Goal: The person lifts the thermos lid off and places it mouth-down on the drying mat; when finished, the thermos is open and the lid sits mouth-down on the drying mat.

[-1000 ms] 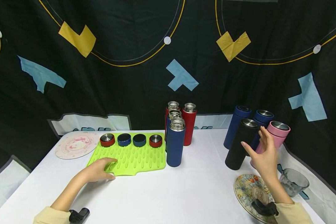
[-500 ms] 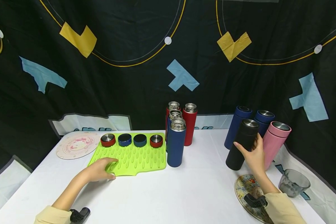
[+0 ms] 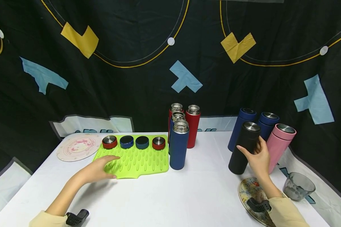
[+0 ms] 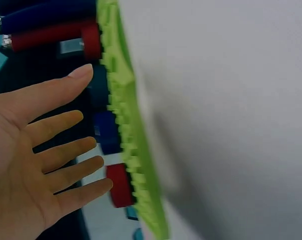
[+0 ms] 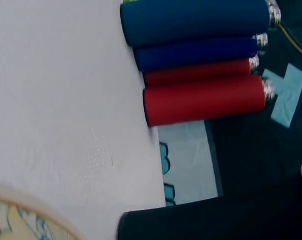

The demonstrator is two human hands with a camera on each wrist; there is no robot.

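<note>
My right hand (image 3: 258,159) grips a black thermos bottle (image 3: 241,154), thumb on the near left side and fingers round the right. The bottle's lid is on, and its dark body fills the bottom of the right wrist view. My left hand (image 3: 95,170) hovers at the near left corner of a green draining mat (image 3: 142,162), with fingers apart and nothing held. Along the mat's far edge stand several lids: red (image 3: 109,143), blue (image 3: 126,142), dark teal (image 3: 142,143) and another red (image 3: 158,143). In the left wrist view, the thumb and spread fingers (image 4: 65,125) show.
Lidless blue (image 3: 179,148) and red bottles (image 3: 193,129) cluster right of the mat. Behind the black bottle are capped blue bottles (image 3: 241,126); a pink one (image 3: 279,145) stands to its right. A patterned plate (image 3: 245,192), a glass cup (image 3: 298,186) and a round pink-white mat (image 3: 79,147) lie around.
My right hand has moved left from in front of the pink bottle and taken hold of the black one, which has shifted slightly left and nearer. The left hand has lifted a little.
</note>
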